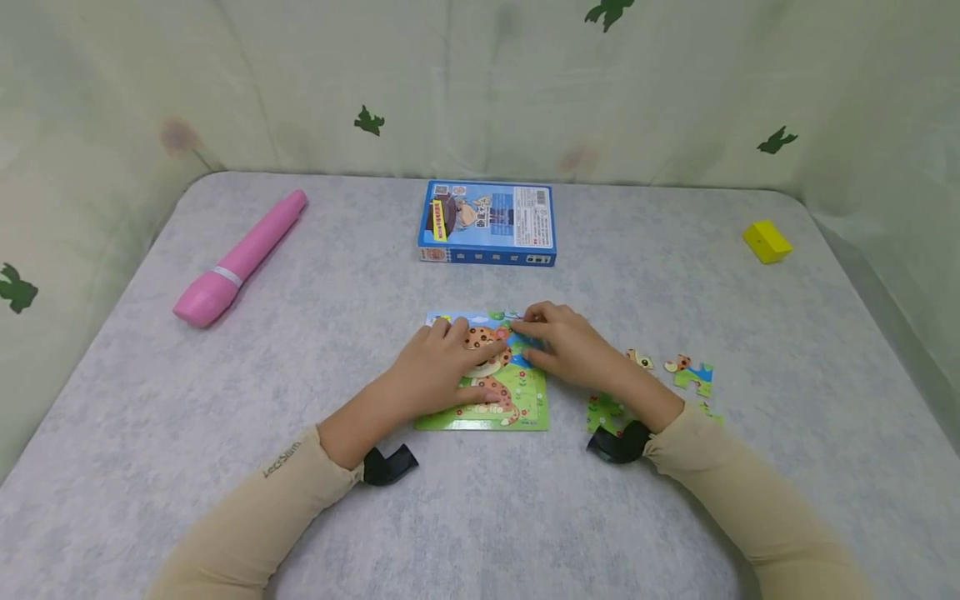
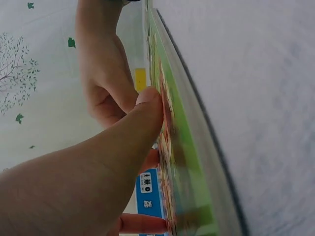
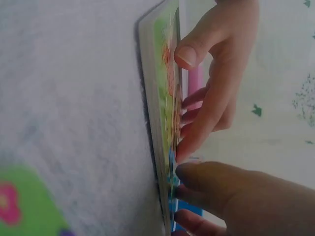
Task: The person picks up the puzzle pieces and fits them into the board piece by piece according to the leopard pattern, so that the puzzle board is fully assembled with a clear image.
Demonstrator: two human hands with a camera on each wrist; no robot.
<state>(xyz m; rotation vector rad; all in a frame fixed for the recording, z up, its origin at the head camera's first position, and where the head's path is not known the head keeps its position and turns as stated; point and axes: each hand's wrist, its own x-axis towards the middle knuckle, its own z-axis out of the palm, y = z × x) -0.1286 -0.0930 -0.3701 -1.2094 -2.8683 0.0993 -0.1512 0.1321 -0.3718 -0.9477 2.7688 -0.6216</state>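
Beige sleeves (image 1: 262, 517), cut off below; left hand (image 1: 435, 367), fingers extended, partly hides leopard puzzle (image 1: 531, 404); right hand (image 1: 573, 343) touches it, grasp impossible to tell.

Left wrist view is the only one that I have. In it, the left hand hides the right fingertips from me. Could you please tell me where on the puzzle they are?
Observer: The head view shows the right hand with its fingers at the blue area, near the far right corner of the puzzle.
Operator: Thank you. Are there loose pieces lying outside of the puzzle?
Observer: Yes, several loose pieces lie to its right, one of them printed in blue and green.
Operator: And is something lying at the far left?
Observer: Yes, a long pink object with a pale band.
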